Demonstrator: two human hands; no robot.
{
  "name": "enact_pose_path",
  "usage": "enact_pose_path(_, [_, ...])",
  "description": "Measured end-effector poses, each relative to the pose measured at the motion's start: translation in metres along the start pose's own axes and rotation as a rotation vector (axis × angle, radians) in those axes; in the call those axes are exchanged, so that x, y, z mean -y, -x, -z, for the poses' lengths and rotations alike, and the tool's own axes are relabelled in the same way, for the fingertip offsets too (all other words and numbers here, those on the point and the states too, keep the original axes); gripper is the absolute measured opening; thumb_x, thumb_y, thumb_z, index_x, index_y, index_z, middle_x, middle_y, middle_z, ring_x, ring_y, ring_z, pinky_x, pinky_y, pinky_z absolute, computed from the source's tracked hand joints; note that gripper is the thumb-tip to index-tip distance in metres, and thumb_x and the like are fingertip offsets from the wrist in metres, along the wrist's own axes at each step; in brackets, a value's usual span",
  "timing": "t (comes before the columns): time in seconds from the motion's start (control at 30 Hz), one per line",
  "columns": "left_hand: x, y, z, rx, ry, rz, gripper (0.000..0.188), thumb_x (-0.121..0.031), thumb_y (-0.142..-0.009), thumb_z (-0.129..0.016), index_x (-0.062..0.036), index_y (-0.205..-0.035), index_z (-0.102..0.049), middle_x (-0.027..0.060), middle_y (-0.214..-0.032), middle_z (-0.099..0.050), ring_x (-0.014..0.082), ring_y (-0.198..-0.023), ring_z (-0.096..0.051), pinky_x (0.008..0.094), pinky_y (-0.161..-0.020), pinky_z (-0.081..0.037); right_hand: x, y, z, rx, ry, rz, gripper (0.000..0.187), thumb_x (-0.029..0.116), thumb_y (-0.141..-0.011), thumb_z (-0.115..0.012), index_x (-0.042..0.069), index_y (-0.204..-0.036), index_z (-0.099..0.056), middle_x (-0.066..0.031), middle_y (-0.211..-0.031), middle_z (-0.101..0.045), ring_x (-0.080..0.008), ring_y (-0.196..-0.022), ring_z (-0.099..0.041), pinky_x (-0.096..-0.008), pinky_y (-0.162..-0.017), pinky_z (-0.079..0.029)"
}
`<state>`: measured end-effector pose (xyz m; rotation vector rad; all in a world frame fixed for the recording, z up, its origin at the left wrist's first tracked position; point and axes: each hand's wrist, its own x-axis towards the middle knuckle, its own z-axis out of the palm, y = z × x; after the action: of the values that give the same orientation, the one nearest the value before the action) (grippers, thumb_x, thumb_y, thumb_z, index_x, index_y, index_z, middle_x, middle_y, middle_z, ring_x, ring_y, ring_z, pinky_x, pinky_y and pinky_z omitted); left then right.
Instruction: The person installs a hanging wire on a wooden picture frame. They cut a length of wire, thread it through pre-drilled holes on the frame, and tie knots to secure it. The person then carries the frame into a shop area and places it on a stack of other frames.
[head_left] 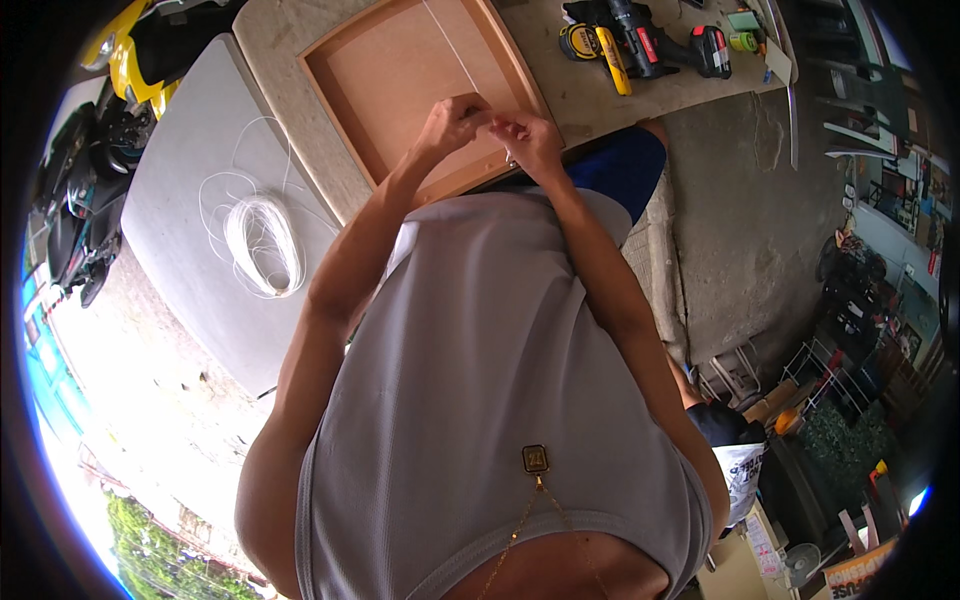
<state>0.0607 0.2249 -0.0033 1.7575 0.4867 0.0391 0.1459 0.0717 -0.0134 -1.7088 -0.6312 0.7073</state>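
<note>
A shallow wooden frame with a brown backing panel [390, 85] lies in front of me on a worn table. Over its near right part, my left hand [456, 122] and my right hand [532, 143] meet with fingertips pinched together. A thin white cord [455, 48] runs down across the panel to the fingers, and a short white piece shows just below my right hand. Both hands appear closed on this cord, though the fingers hide the exact grip. Near my right wrist, a small shiny metal piece [511, 161] sits by the frame's near edge.
A loose coil of white cord [262, 245] rests on a grey table [180, 200] to the left. At the far right of the worn table [590, 120] lie a yellow tape measure [578, 42] and a black drill [636, 38]. A yellow motorcycle [130, 65] stands far left.
</note>
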Motion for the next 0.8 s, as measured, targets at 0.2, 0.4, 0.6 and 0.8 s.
enact_pose_path(0.2, [-0.020,-0.001,0.006,0.130,0.138,0.146,0.019,-0.016,-0.084,-0.056,0.0009,-0.088,-0.063,0.0060,-0.070,-0.060,0.0119,-0.058,-0.059,0.0256,-0.051,-0.051,-0.008,0.001,0.001,0.016,-0.111,-0.075,0.011,0.009,-0.082,-0.065,0.002,-0.090,-0.066,0.0017,-0.064,-0.056,-0.0039,-0.049,-0.048,-0.0197,-0.043,-0.038])
enact_pose_path(0.4, [-0.004,0.006,-0.005,-0.006,0.384,0.417,0.016,-0.011,-0.083,-0.059,0.0029,-0.090,-0.062,0.0085,-0.073,-0.061,0.0139,-0.060,-0.061,0.0269,-0.055,-0.056,0.005,0.008,0.003,-0.070,-0.306,-0.277,0.013,0.010,-0.084,-0.063,-0.001,-0.090,-0.065,0.0021,-0.068,-0.057,-0.0035,-0.057,-0.049,-0.0182,-0.052,-0.039])
enact_pose_path(0.6, [0.001,0.004,-0.016,0.029,0.379,0.399,0.015,-0.009,-0.081,-0.060,0.0036,-0.088,-0.064,0.0089,-0.069,-0.064,0.0135,-0.059,-0.063,0.0259,-0.053,-0.056,0.001,0.007,0.003,-0.084,-0.392,-0.271,0.013,0.011,-0.084,-0.062,-0.001,-0.089,-0.064,0.0023,-0.070,-0.059,-0.0031,-0.061,-0.050,-0.0181,-0.054,-0.039])
enact_pose_path(0.8, [0.003,0.005,-0.016,0.045,0.367,0.355,0.016,-0.011,-0.081,-0.061,0.0032,-0.087,-0.063,0.0074,-0.069,-0.062,0.0127,-0.059,-0.061,0.0264,-0.056,-0.056,0.006,0.001,0.000,-0.122,-0.379,-0.338,0.013,0.011,-0.084,-0.063,-0.001,-0.089,-0.064,0.0021,-0.071,-0.059,-0.0033,-0.060,-0.050,-0.0185,-0.053,-0.039])
